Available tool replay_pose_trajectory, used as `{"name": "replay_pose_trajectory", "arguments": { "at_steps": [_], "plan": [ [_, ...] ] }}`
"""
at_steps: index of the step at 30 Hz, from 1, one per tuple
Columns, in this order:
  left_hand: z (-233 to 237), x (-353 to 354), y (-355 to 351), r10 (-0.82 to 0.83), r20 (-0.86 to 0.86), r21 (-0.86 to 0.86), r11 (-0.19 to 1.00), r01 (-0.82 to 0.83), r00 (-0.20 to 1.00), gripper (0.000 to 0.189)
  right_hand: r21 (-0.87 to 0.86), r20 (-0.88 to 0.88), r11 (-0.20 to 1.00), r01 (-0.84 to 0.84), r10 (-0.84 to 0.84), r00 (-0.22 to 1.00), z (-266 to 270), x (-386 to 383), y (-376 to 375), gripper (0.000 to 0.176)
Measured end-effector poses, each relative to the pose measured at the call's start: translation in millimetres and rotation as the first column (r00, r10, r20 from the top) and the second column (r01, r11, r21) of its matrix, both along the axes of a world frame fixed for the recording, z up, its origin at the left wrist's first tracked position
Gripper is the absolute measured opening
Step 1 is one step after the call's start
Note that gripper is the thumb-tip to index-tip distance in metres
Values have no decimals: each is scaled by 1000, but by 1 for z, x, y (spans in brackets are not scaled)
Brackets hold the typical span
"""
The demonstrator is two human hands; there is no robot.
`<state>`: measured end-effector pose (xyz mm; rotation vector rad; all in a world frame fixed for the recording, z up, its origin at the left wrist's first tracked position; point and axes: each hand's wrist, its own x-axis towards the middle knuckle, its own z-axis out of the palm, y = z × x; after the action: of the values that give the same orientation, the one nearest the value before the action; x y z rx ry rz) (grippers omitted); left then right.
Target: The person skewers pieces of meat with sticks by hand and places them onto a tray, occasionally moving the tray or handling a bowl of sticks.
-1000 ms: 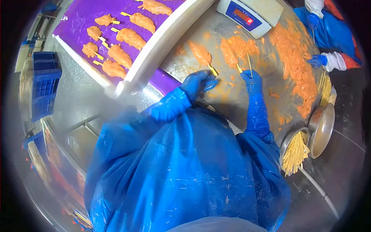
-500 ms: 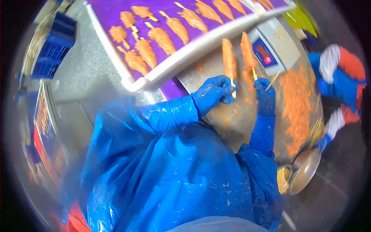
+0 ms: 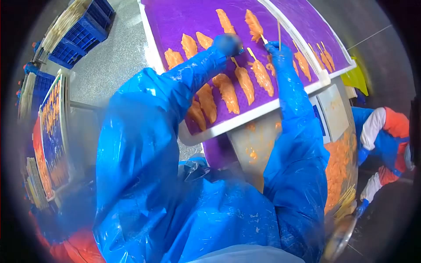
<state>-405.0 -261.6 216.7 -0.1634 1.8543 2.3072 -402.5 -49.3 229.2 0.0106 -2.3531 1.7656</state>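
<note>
My left hand [image 3: 228,45], blue-gloved and partly blurred, is closed at the lower end of a meat skewer [image 3: 225,21] over the purple tray [image 3: 175,19]. My right hand [image 3: 279,50], also gloved in blue, grips the pale stick of another meat skewer [image 3: 253,25]. A bare stick [image 3: 279,31] rises from the same hand. Below and beside my hands, several orange meat skewers [image 3: 244,84] lie in rows on the tray. My left forearm covers some of them.
Right of the tray are a scale [image 3: 333,109], a heap of orange meat [image 3: 340,164] and loose sticks [image 3: 345,200]. A co-worker [image 3: 383,131] bends at the far right. Blue crates [image 3: 81,39] and a rack of skewers [image 3: 51,131] are at the left.
Both hands have moved up and forward from over the metal table to over the purple tray, carrying the skewers. The view has shifted, showing more of the tray.
</note>
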Motion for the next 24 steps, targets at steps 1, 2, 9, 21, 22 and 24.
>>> {"name": "replay_pose_trajectory", "arguments": {
  "at_steps": [1,2,9,21,22,24],
  "plan": [
    [-9,-14,-7,52,42,-8,999,-52,998,9,4,5,1000,-5,5,1000,-17,-20,-10,18],
    [-18,-26,-12,58,45,-7,998,-57,997,9,72,-59,997,-5,10,998,-33,-38,-19,15],
    [-9,-12,-7,-8,111,-80,997,17,994,10,296,57,952,-78,64,996,-19,-18,-18,11],
    [51,1,-44,-439,248,-232,838,493,864,25,280,70,956,-94,77,995,-28,-32,4,15],
    [48,-10,-49,-449,87,-390,806,445,889,24,292,84,952,-98,76,994,-28,-33,2,13],
    [37,-41,-49,-445,-210,-694,695,188,870,25,305,96,948,-94,68,993,-28,-30,6,12]
  ]
}}
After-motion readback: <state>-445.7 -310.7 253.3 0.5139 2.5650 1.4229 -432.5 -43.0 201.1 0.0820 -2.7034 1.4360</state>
